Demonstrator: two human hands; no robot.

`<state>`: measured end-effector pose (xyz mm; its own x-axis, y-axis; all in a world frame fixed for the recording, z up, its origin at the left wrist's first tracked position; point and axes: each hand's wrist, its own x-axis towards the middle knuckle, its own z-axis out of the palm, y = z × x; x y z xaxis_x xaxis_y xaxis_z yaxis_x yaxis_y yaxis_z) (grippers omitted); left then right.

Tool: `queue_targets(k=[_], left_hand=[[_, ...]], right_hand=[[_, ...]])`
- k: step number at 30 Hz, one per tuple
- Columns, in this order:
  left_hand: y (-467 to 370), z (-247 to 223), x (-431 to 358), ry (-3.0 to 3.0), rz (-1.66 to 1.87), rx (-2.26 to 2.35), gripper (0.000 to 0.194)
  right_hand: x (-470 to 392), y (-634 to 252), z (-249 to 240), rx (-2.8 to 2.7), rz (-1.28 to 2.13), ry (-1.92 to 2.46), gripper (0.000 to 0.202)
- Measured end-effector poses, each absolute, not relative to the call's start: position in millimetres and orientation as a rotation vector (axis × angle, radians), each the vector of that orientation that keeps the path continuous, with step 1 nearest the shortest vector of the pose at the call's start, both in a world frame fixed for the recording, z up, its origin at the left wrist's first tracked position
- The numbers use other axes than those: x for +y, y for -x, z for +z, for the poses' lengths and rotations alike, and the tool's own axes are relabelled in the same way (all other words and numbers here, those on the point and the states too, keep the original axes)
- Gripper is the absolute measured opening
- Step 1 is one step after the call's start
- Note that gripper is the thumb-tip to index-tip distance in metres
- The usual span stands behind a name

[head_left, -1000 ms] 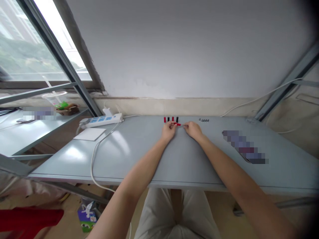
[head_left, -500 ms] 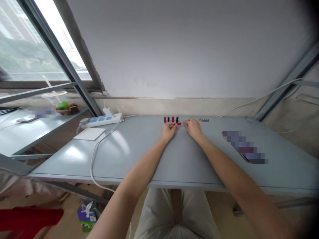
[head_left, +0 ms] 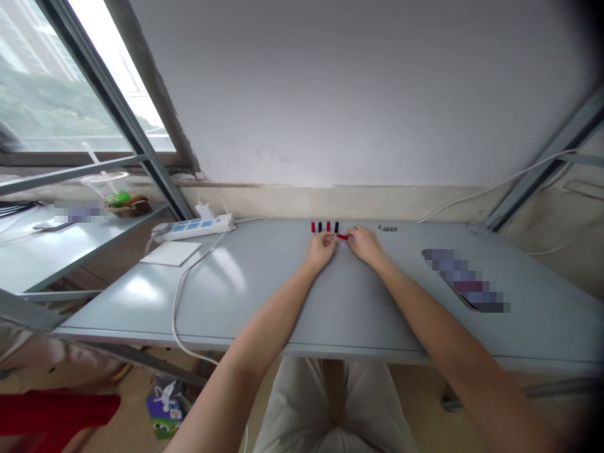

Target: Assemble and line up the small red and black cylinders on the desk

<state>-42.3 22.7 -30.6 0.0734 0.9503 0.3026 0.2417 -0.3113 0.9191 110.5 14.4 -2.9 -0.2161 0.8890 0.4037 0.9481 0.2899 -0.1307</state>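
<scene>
My left hand (head_left: pixel 321 249) is closed in a pinch at the left end of a small red cylinder (head_left: pixel 342 237), low over the desk. At its right end, the fingers of my right hand (head_left: pixel 365 242) are pinched together, so the cylinder bridges both hands. Any smaller part at the fingertips is too small to make out. Just behind my left hand, a row of similar small cylinders stands upright, red and black by turns, among them a black cylinder (head_left: pixel 336 226). Several tiny grey metal pieces (head_left: pixel 389 229) lie in a line beyond my right hand.
The grey desk (head_left: pixel 264 296) runs along the wall. To the left are a white power strip (head_left: pixel 195 228), a flat white square (head_left: pixel 170 253) and a white cable (head_left: pixel 178 289) hanging over the front edge. A phone-like slab (head_left: pixel 462 280), blurred out, lies to the right.
The red cylinder has shifted slightly right, and the gap between it and my right hand has closed. My right fingers now meet its right end. The standing row is unchanged.
</scene>
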Motion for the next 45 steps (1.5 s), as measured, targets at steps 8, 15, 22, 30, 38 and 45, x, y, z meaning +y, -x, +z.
queue_targets(k=[8,15,22,30,38,45], left_hand=[[45,-28,20,-1.763,1.090,1.209,0.012],[46,-22,12,-1.883,1.031,1.214,0.015],[46,-23,11,-1.959,1.009,1.249,0.016],[46,-22,8,-2.077,0.967,1.241,0.018],[44,-23,7,-2.183,0.923,1.247,0.017],[43,-22,3,-2.236,0.914,1.241,0.016]], right_hand=[[39,-114,-14,-1.775,0.385,1.740,0.011],[55,-107,-22,-1.791,0.370,1.728,0.010],[61,-103,-29,-1.766,0.319,1.765,0.015],[40,-112,-34,-1.882,-0.048,1.864,0.031],[19,-125,-44,-2.080,0.022,1.689,0.037],[18,-125,-42,-2.090,-0.004,1.678,0.037]])
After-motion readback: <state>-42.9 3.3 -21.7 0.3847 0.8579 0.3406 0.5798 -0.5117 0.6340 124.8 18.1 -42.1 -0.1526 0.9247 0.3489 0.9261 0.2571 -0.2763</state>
